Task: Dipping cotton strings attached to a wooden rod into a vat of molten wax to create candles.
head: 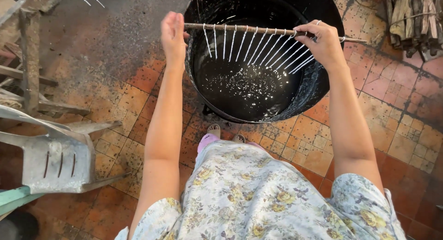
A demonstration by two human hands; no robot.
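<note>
Floral dress [249, 194] below — both hands' fingers grip a candle-hung stick [258, 30] over the black vat [258, 88].

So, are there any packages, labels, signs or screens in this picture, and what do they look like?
None in view. Only a stick hung with thin white strands, held by the left hand and right hand over a big black pot, a grey plastic chair and an orange tiled floor.
</note>
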